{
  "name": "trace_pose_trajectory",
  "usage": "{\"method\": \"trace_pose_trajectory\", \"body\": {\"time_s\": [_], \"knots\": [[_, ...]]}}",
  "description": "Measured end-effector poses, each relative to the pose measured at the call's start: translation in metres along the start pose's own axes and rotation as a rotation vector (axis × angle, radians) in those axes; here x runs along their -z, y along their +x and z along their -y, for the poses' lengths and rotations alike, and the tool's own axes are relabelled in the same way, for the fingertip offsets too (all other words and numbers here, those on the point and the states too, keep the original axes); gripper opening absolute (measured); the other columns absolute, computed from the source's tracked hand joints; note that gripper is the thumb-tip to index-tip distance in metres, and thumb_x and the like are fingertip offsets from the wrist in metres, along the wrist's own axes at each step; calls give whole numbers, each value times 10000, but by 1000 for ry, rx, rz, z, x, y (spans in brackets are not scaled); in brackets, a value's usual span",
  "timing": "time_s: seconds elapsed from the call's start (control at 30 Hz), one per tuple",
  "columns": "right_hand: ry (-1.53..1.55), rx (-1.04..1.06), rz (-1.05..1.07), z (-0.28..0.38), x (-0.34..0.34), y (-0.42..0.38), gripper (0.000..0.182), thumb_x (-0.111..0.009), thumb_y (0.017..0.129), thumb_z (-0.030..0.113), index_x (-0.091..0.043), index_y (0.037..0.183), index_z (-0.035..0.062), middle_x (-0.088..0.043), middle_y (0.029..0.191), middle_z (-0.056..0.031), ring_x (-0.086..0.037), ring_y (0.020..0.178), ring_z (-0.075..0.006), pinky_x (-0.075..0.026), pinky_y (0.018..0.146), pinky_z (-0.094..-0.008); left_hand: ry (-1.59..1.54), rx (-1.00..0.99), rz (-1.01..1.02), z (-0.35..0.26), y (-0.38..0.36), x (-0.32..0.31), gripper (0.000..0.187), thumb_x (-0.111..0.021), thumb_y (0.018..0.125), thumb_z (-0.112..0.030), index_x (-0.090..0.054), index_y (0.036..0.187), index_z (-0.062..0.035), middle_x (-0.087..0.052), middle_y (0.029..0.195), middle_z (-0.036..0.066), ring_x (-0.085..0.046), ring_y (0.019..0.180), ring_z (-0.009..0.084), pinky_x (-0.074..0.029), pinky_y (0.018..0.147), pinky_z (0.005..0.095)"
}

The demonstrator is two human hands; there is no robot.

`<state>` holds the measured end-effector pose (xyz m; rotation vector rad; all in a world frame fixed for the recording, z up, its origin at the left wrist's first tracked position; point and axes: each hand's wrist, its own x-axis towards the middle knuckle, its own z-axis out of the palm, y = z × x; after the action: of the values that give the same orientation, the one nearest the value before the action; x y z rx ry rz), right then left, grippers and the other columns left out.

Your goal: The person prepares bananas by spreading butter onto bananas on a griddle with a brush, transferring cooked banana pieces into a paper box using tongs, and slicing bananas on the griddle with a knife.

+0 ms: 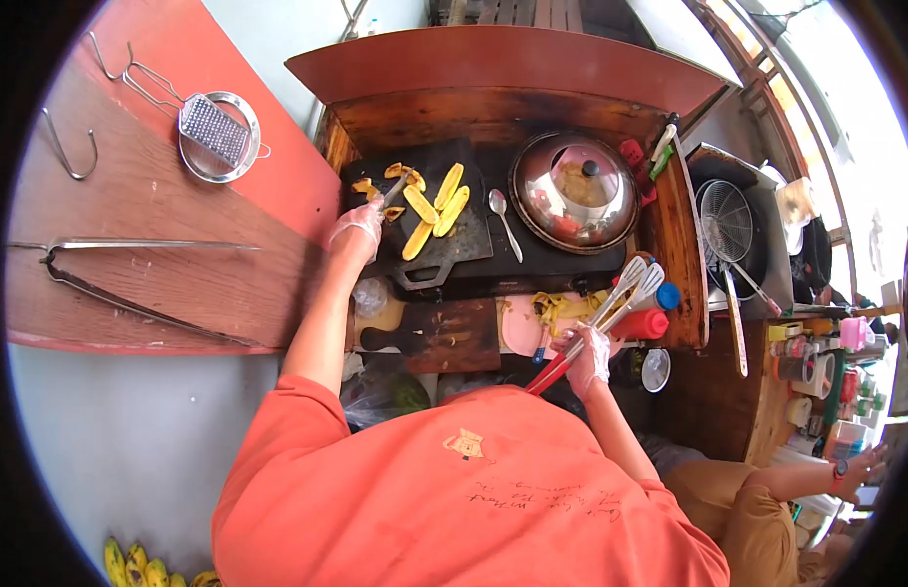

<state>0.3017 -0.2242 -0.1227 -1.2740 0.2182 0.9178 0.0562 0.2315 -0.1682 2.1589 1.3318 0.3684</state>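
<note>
My left hand (pixel 358 231), in a clear plastic glove, is closed around a flat metal blade-like utensil (pixel 396 190) whose tip is among browned banana pieces (pixel 394 212) on the black griddle (pixel 464 247). Just right of that tip, several yellow banana slices (pixel 436 207) lie on the griddle. Lower right, my gloved right hand (pixel 589 360) grips red-handled metal tongs (pixel 625 293), their slotted ends pointing up and away from me. Beneath them, banana peels (pixel 552 307) rest on a pink cutting board (pixel 518 326).
A domed lid (pixel 576 191) covers a pan beside a spoon (pixel 506 223). A wooden board (pixel 454 335) lies in front of the griddle. Red and blue bottles (pixel 651 324) stand right. Wooden walls (pixel 684 245) enclose the stove. Another person (pixel 757 499) is at lower right.
</note>
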Motion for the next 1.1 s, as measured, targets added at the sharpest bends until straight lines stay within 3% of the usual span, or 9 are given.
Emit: {"method": "trace_pose_trajectory", "body": {"time_s": [0.17,0.47,0.53,0.7,0.8,0.87,1.0,1.07,1.1], "knots": [[54,-30,31,-3,9,2,154,-531,938,151,-536,1023,23,-592,801,-96,-669,684,-283,-586,649,-424,447,-30,82,-103,-39,54,304,-474,998,-238,-650,1245,-230,-707,1078,158,-667,995,399,-533,853,509],[68,-29,73,-13,14,5,140,-529,937,132,-527,1025,23,-590,807,-97,-663,679,-297,-592,676,-432,378,53,128,-85,-36,41,325,-577,973,-222,-617,1293,-175,-687,1149,177,-654,1051,387,-525,903,474],[69,-20,72,-13,12,1,136,-535,937,129,-525,1021,23,-591,808,-99,-664,678,-297,-593,679,-431,302,181,114,-82,-30,36,327,-570,978,-233,-615,1300,-192,-676,1186,178,-645,1084,385,-516,923,480],[83,-16,68,-13,11,-6,144,-555,936,125,-520,1014,10,-598,807,-114,-670,680,-303,-600,666,-425,284,203,51,-74,-17,37,324,-534,992,-292,-615,1297,-218,-670,1204,182,-642,1094,386,-514,933,464],[64,1,65,-16,14,-6,164,-561,931,129,-526,1033,7,-601,803,-116,-674,680,-302,-601,656,-417,292,186,-12,-107,-44,69,334,-473,1006,-351,-633,1265,-216,-677,1183,183,-641,1091,391,-516,923,463],[63,11,51,-13,12,-10,171,-567,929,132,-530,1036,4,-601,800,-114,-674,671,-301,-601,655,-414,403,107,-11,-122,-64,85,340,-550,973,-228,-613,1306,-237,-686,1151,168,-648,1062,396,-515,897,493],[62,23,44,-7,11,-14,173,-577,928,145,-546,1018,1,-605,800,-110,-673,654,-295,-600,656,-412,285,160,-140,-105,-113,78,363,-577,941,-166,-620,1298,-215,-679,1148,207,-657,1034,398,-530,878,465],[47,38,9,-5,10,-16,167,-567,930,153,-554,996,0,-606,801,-108,-674,659,-290,-600,656,-413,130,-21,-223,-104,-160,61,351,-540,949,-98,-649,1257,-226,-697,1044,204,-666,961,406,-538,817,495],[31,48,-25,-4,11,-17,168,-556,932,161,-562,973,-2,-606,801,-106,-675,664,-285,-599,656,-414,30,-243,-289,-94,-178,45,361,-557,941,-89,-657,1254,-237,-691,983,196,-666,914,398,-539,795,490]]}}
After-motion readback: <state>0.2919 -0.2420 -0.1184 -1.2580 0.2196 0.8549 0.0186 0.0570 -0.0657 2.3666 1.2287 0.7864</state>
